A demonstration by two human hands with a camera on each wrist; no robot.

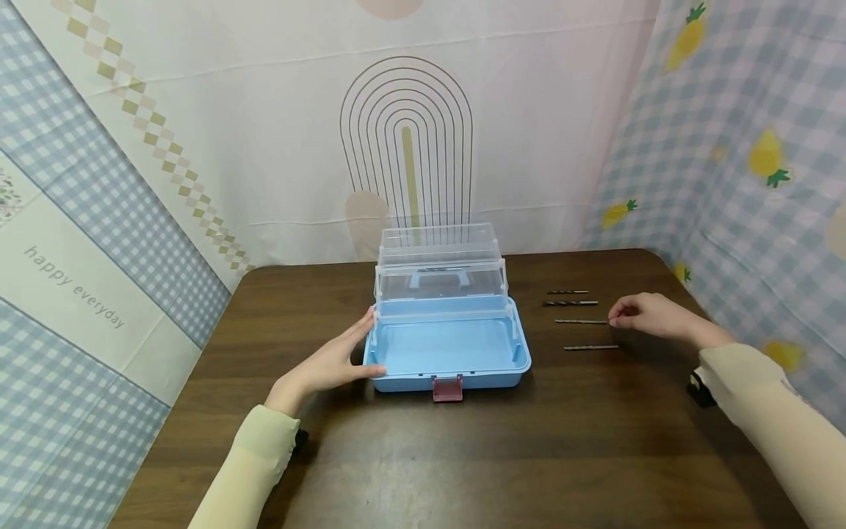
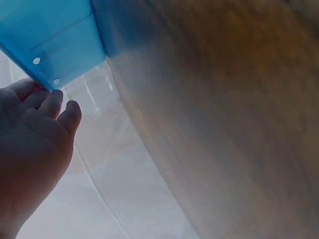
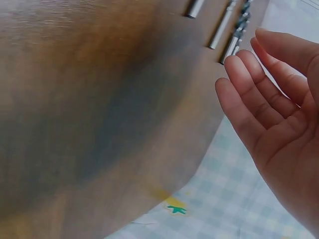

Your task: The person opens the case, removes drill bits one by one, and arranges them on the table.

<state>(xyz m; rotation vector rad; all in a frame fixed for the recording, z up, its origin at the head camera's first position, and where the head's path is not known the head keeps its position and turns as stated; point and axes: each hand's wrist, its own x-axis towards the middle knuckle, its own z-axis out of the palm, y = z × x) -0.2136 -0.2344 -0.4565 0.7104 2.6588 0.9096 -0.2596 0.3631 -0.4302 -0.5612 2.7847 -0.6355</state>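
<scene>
A light blue toolbox (image 1: 446,382) stands with its clear trays (image 1: 439,283) raised at the back. At its left end is my left hand (image 1: 340,360), thumb on the front rim and fingers along the side wall; the left wrist view shows those fingers against the blue wall (image 2: 60,45). Several drill bits lie spaced out to the right of the box, among them a thick dark one (image 1: 570,303) and a slim one (image 1: 591,347). My right hand (image 1: 644,314) is over the table with its fingertips by the shank of another slim drill bit (image 1: 578,321). In the right wrist view, its thumb and fingers are loosely bent and apart.
A reddish latch (image 1: 448,389) hangs from the toolbox's front. A dark, thin drill bit (image 1: 444,269) shows in the raised trays. The brown wooden table (image 1: 423,455) is bounded by patterned cloth (image 1: 284,147) at the back and sides.
</scene>
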